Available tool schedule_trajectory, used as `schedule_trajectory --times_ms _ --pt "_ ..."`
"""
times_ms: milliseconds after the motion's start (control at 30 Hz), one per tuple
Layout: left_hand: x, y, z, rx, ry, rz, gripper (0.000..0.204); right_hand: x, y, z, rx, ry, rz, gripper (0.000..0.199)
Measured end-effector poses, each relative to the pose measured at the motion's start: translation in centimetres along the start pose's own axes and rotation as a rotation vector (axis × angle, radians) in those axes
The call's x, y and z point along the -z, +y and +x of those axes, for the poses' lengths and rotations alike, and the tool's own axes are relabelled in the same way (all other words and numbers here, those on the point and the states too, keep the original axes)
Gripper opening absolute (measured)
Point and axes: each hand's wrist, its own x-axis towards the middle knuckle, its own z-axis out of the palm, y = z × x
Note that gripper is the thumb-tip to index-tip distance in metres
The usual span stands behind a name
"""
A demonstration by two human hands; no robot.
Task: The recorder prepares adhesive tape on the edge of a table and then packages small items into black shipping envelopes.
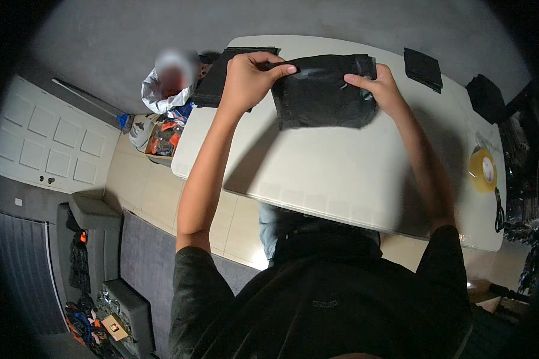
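Observation:
Above the white table, a flat, roughly rectangular black fabric piece hangs between my two hands. Thumb and fingers of my left hand pinch its upper left corner. My right hand grips the right edge near the top, thumb on the front. A shiny patch shows along the upper edge; whether it is clear plastic I cannot tell. Behind my left hand lies a stack of larger black fabric pieces, partly hidden by that hand and wrist.
Two smaller black stacks, one squarish and one darker, lie at the far right. A roll of yellowish tape and black scissors sit by the right edge. Left of the table stands a box of colourful items.

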Motion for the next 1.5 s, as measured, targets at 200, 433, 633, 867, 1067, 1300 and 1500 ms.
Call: schedule_trajectory --times_ms 200,433,633,867,1067,1300,1500 --pt "-1.2 -3.9 -0.9 0.204 -0.294 -0.212 0.021 -0.7 -1.6 -1.3 -0.189 -0.060 -0.064 0.037" --pt "-5.2 -7.2 -4.2 -0.053 -0.116 0.357 0.023 -1.9 0.9 -3.8 -0.031 0.101 -0.910 0.038" --pt "-8.6 -2.0 -9.3 -0.285 -0.220 0.216 0.038 -7.2 0.7 -7.4 0.238 -0.242 -0.872 0.061" --pt "-10.6 -3.5 -12.8 -0.177 -0.305 0.474 0.067 -7.6 2.6 -8.0 0.200 -0.438 -0.983 0.084" --pt "-11.0 -3.5 -13.0 -0.111 -0.290 0.572 0.073 -7.8 3.2 -8.1 0.230 -0.404 -1.029 0.087" --pt "-9.2 -4.1 -10.8 -0.094 -0.403 0.457 0.067 -8.9 0.3 -7.1 0.257 -0.377 -1.006 0.075" --pt "-9.4 -5.0 -11.7 -0.173 -0.423 0.492 0.062 -11.0 2.8 -6.9 0.349 -0.398 -0.960 0.083"
